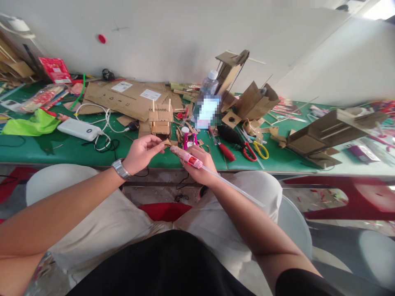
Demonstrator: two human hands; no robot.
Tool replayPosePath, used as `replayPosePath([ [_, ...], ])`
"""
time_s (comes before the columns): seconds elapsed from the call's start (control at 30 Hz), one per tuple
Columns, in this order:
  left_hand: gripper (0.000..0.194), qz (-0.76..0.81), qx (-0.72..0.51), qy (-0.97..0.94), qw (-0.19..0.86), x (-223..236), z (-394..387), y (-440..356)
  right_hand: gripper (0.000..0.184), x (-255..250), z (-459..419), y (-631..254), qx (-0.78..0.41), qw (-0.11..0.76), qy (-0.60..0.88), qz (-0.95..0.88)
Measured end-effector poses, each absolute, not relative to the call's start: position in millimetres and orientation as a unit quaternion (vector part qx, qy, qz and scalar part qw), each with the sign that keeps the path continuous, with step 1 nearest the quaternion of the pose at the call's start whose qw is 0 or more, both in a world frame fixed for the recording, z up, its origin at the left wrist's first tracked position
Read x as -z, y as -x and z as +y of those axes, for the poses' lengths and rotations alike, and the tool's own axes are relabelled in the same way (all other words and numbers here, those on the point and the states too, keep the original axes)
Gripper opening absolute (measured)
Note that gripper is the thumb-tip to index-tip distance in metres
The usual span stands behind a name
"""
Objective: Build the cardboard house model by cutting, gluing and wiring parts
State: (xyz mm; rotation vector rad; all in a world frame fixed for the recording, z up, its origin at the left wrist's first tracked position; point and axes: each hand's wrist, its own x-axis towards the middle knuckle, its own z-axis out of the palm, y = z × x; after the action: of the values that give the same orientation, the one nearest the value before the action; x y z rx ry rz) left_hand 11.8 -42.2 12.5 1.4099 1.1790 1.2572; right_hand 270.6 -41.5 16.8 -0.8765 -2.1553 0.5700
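Observation:
My right hand (200,166) is closed around a pink hot glue gun (188,158), whose long clear glue stick (236,187) sticks out of the back toward my forearm. At the gun's front end, my left hand (143,152) pinches a small piece of brown cardboard (167,142) between thumb and fingertips. Whether the nozzle touches that piece I cannot tell. Just beyond my hands stands a small cardboard structure (161,119) with wooden sticks rising from its top.
Red-handled scissors (249,152), yellow-handled scissors (261,150) and a red-handled tool (226,152) lie to the right. A plastic bottle (210,84) stands behind a lit phone (207,112). Cardboard models (317,135) occupy the right; a white power bank (78,129) with cables lies left.

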Motion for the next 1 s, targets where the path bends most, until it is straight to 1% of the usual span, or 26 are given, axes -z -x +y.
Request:
replayPosePath([
  [0.07,0.046,0.478,-0.502,-0.564,0.449,-14.4,-42.7,-12.5,0.006,-16.8,-41.8,-270.1,-0.229,0.374,0.354,-0.826],
  [0.27,0.041,0.482,-0.495,-0.566,0.450,-17.4,-44.0,-14.3,0.014,-14.8,-42.9,-268.2,-0.240,0.360,0.396,-0.810],
  [0.53,0.042,0.487,-0.488,-0.588,0.423,-19.0,-44.3,-13.8,0.016,-15.5,-42.7,-268.1,-0.226,0.350,0.397,-0.818],
  [1.0,0.039,0.487,-0.483,-0.582,0.437,-18.0,-44.0,-13.4,0.015,-9.5,-41.0,-268.1,-0.208,0.363,0.389,-0.821],
])
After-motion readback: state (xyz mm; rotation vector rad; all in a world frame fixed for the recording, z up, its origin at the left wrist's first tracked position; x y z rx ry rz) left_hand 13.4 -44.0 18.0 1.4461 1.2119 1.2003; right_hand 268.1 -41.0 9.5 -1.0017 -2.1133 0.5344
